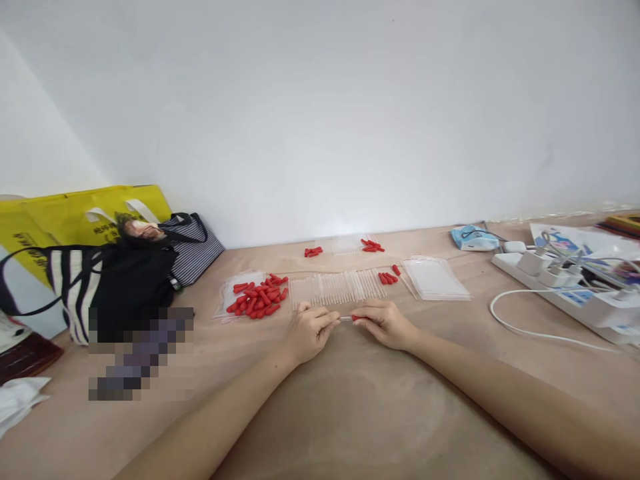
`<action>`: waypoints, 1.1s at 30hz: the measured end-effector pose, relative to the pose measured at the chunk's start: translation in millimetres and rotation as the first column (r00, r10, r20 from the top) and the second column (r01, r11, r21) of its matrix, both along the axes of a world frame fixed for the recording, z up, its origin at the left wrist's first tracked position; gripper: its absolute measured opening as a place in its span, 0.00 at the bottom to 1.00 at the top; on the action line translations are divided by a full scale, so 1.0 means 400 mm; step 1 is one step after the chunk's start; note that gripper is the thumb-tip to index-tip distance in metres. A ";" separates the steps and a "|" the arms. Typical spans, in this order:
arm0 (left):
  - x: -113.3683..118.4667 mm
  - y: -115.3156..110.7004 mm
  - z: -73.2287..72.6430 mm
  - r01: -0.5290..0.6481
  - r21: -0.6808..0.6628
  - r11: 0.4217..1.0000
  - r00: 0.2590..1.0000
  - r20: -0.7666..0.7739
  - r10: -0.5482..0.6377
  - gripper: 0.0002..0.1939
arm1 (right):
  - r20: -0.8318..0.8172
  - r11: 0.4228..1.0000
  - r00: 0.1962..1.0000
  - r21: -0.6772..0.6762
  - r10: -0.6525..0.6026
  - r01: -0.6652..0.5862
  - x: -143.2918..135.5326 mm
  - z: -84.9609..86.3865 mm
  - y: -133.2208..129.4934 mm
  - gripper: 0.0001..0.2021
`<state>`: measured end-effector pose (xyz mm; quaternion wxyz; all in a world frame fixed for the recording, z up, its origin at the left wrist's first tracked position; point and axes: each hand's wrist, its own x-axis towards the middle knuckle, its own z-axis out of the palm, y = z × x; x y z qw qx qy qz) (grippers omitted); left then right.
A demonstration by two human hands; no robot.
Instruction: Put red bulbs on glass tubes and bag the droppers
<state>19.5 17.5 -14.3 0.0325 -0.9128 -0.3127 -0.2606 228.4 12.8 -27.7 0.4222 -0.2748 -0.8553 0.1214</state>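
Through the head camera I saw my left hand (311,333) pinching a thin clear tube (346,319) over the desk (325,420), with my right hand (384,325) gripping a red bulb (355,318) at its other end. Just beyond lay a row of clear tubes (330,287), between a pile of red bulbs (257,298) and some clear bags (436,278).
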 end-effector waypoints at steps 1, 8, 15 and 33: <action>0.000 0.000 0.000 0.001 0.002 1.000 1.000 0.002 -0.001 0.14 | 0.007 1.000 1.000 0.014 -0.008 0.007 -0.001 -0.001 0.000 0.09; 0.001 0.003 -0.004 0.003 0.038 0.999 1.000 -0.006 -0.003 0.13 | 0.079 0.998 0.996 0.031 -0.052 0.049 -0.006 -0.005 -0.001 0.08; 0.001 0.004 -0.006 0.033 0.074 0.997 0.999 -0.038 -0.030 0.14 | 0.156 0.999 0.987 0.038 -0.021 0.015 -0.009 0.000 -0.001 0.08; 0.019 -0.005 -0.008 -0.010 0.017 1.000 1.000 0.001 0.010 0.14 | 0.058 0.998 0.998 -0.055 -0.026 0.029 -0.009 0.001 0.008 0.08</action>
